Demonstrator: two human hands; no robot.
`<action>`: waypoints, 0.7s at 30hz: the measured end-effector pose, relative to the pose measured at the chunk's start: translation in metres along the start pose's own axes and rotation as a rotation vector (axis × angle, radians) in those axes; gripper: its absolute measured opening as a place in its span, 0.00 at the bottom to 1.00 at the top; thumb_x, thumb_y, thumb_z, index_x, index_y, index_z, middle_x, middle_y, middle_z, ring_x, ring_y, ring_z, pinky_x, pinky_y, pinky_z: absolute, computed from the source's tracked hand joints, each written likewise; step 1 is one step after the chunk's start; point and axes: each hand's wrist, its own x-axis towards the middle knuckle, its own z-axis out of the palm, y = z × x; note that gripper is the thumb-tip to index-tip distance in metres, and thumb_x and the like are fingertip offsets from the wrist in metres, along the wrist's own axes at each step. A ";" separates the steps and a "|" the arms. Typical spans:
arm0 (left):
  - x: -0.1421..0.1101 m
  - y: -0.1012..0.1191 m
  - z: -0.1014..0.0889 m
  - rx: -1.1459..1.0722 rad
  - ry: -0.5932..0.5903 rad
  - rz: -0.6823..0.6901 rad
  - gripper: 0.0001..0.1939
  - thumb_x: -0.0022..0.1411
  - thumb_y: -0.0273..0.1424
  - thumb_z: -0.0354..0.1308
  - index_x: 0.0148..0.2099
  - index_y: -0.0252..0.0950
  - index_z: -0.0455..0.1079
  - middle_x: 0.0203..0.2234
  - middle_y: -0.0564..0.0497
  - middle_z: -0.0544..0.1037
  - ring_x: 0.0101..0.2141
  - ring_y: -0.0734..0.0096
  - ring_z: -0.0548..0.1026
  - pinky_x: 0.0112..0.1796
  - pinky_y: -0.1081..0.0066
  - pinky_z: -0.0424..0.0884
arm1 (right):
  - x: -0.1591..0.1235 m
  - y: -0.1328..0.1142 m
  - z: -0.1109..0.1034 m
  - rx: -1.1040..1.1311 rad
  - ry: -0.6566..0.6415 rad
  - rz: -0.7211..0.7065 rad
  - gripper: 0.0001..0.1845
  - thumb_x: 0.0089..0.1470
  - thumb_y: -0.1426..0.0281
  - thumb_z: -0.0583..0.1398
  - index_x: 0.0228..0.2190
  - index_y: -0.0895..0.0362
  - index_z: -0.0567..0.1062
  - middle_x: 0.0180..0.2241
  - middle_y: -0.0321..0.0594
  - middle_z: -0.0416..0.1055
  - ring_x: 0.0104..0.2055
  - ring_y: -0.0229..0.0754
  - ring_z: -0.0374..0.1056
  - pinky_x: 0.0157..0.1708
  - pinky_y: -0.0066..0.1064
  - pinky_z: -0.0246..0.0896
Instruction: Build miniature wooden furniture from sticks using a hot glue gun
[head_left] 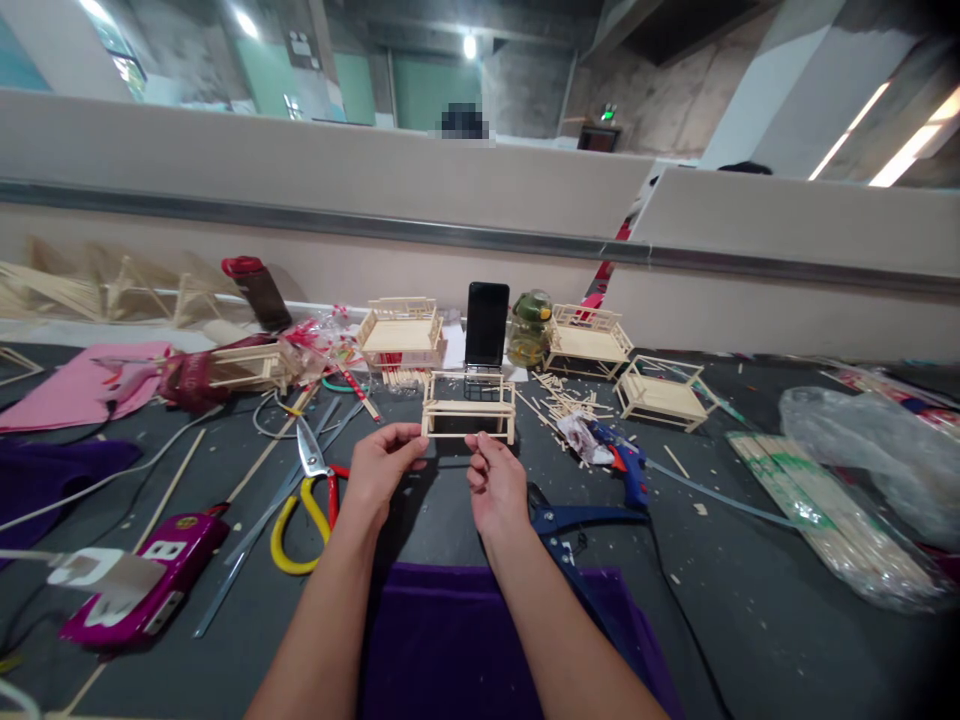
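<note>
A small model bench made of thin wooden sticks (470, 408) is in front of me, near the middle of the table. My left hand (384, 468) pinches its lower left corner between thumb and fingers. Right of centre, my right hand (497, 486) is closed with its fingertips on the low front rail. Just behind the bench, a black phone (487, 325) stands upright on a wire stand. Scissors with yellow and red handles (307, 510) lie left of my left hand. Blue-handled cutters (574, 525) lie beside my right forearm.
More stick models, like the daybed (401, 335), stand along the back. A blue glue gun (632, 470) lies near loose sticks (570, 400). At right are bagged sticks (832, 510); at left, a purple power strip (161, 570). Dark purple cloth (442, 640) lies beneath my forearms.
</note>
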 end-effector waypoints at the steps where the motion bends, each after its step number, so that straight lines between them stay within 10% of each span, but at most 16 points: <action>1: 0.000 0.000 0.000 -0.002 0.000 0.000 0.20 0.37 0.36 0.72 0.33 0.33 0.76 0.26 0.51 0.78 0.26 0.72 0.73 0.28 0.73 0.72 | 0.000 0.000 0.000 0.000 -0.001 0.000 0.11 0.40 0.72 0.68 0.24 0.59 0.69 0.24 0.38 0.75 0.16 0.27 0.55 0.11 0.17 0.44; 21: 0.000 -0.001 0.002 -0.017 -0.002 0.000 0.18 0.38 0.35 0.72 0.33 0.32 0.76 0.26 0.51 0.77 0.27 0.72 0.73 0.28 0.72 0.72 | 0.002 -0.001 -0.001 0.035 0.003 0.017 0.10 0.41 0.74 0.67 0.25 0.60 0.69 0.24 0.38 0.75 0.16 0.26 0.55 0.11 0.15 0.44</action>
